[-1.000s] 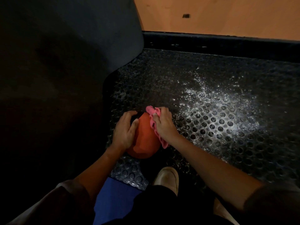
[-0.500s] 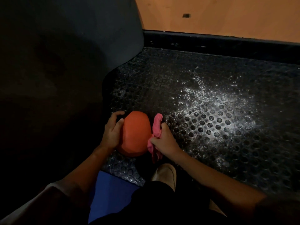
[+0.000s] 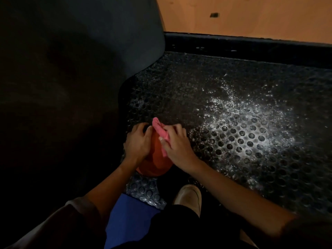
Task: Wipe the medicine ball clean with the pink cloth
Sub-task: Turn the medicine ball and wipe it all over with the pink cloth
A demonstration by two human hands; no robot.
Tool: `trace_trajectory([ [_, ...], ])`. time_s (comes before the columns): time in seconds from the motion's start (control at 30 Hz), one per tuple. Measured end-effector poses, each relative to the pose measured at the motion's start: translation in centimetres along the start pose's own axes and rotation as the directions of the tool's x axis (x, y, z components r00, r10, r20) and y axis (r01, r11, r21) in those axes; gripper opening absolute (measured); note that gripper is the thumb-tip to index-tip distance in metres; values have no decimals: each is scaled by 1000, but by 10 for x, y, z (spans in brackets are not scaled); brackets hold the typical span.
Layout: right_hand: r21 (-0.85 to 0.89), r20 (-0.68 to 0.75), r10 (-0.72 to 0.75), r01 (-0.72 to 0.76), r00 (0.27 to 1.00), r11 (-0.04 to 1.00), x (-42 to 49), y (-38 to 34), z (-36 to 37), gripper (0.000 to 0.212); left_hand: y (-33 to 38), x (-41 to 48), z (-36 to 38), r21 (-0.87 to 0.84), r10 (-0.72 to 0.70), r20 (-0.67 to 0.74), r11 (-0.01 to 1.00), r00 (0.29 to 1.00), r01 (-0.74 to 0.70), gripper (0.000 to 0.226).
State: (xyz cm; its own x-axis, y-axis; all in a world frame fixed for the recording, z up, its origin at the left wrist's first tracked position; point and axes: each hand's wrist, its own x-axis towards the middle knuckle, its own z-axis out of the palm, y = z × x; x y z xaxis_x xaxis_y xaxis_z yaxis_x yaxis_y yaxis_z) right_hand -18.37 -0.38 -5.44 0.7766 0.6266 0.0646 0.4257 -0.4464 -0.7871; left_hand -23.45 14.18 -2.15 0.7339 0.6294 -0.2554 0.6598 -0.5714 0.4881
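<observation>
Medicine ball [image 3: 156,161]: judged heavy, firm, apt to roll; your left hand [image 3: 138,143] cupped its side. Your right hand [image 3: 177,145] pinched the limp pink cloth [image 3: 160,130] against its top.

Dim and grainy: a pool of light glints white off the studded mat [image 3: 251,141] right of the fingers [image 3: 177,129], while deep shadow swallows everything left of them. Beyond, the orange floor [image 3: 251,15] glows; lines bow near the edges.
</observation>
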Motion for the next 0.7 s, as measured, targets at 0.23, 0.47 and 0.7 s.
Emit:
trace_trajectory([
  [0.23,122,83,306,-315,948,941,43,28,8,27,4,-13,-1,58,82,-17,995,997,-81,69],
  [0.47,282,-87,266,-232,960,931,5,7,-4,13,25,2,4,120,49,32,991,998,-52,41],
  [0.7,438,-71,384,-317,921,841,-7,14,-37,2,85,6,17,148,-100,214,987,972,69,45],
])
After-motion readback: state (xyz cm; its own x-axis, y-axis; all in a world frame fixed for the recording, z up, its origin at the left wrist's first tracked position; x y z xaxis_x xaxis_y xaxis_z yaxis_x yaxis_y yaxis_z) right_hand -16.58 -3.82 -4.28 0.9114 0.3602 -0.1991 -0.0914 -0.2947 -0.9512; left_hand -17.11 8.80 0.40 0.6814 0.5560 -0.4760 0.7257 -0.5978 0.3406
